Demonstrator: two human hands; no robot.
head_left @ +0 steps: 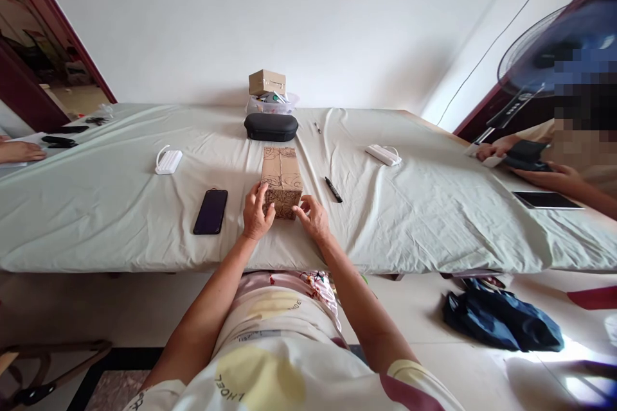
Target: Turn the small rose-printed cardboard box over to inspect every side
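Observation:
A brown cardboard box with black scribbled line drawings on its top and front stands on the cloth-covered table in front of me. My left hand grips its near left edge, fingers along the side and thumb at the front face. At the near right corner, my right hand holds the box with curled fingers and the thumb against the front. A black marker pen lies just right of the box. To the left of my left hand rests a dark smartphone.
Behind the box are a black hard case and a plastic basket topped by a smaller cardboard box. White strapped devices lie on both sides. People's hands show at both table ends; a fan stands right.

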